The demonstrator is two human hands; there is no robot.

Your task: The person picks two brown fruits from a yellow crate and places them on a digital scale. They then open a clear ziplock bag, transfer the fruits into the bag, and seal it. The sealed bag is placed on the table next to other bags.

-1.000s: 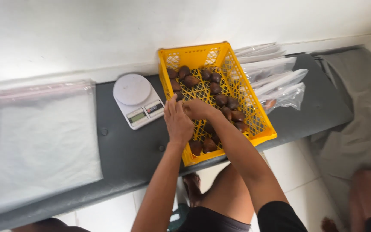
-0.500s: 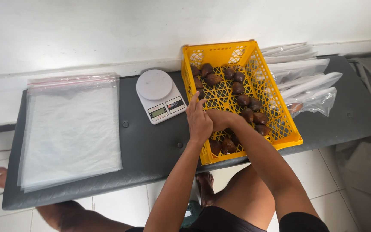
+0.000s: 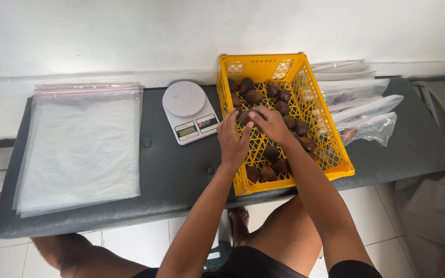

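**Both hands in the yellow crate of brown fruit**

The left hand and the right hand meet over the yellow plastic crate, which stands on the grey padded table. Between their fingertips they pinch one brown fruit, the left hand's fingers stretched nearly flat against it, the right hand's curled over it. More brown scaly fruits lie along the crate's floor. Just left of the crate sits a white kitchen scale. A stack of clear zip bags lies at the table's left end; filled clear bags lie right of the crate.
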